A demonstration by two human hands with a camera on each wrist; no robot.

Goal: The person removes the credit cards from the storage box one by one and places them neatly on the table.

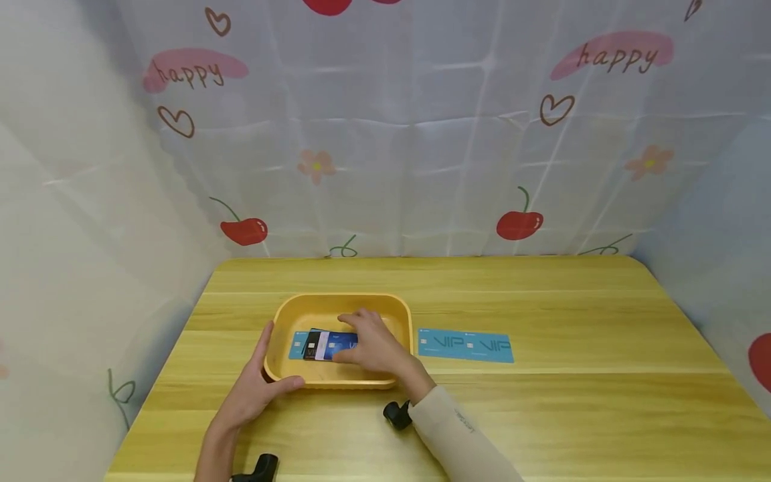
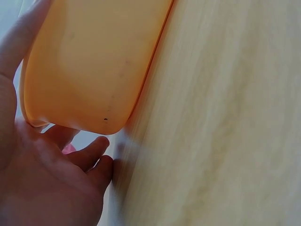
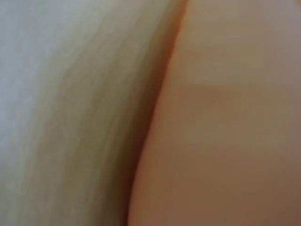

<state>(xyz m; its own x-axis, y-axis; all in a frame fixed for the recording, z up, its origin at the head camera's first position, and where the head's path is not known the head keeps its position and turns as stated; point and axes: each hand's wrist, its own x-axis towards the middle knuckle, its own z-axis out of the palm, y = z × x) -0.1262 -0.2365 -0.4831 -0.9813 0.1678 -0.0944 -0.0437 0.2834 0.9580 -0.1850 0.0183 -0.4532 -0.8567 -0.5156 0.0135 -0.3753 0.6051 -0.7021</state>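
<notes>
A yellow plastic basin (image 1: 355, 385) stands on the wooden table, left of the middle. My left hand (image 1: 253, 388) holds its near left corner, thumb on the front rim and fingers along the left side; the left wrist view shows that hand against the basin's orange-looking wall (image 2: 89, 66). Inside lie overlapping cards: a light blue card (image 1: 296, 345), a black card (image 1: 311, 347) and a dark blue card (image 1: 338, 344) on the right. Over the dark blue card reaches my right hand (image 1: 376, 345), thumb and fingers spread apart and covering the card's right end.
Two light blue VIP cards (image 1: 442, 343) lie side by side, slightly overlapping, on the table (image 1: 572, 402) right of the basin. A patterned white curtain (image 1: 409, 167) hangs behind the table's far edge. The right wrist view is blurred, with the basin's wall (image 3: 221, 141) filling its right side.
</notes>
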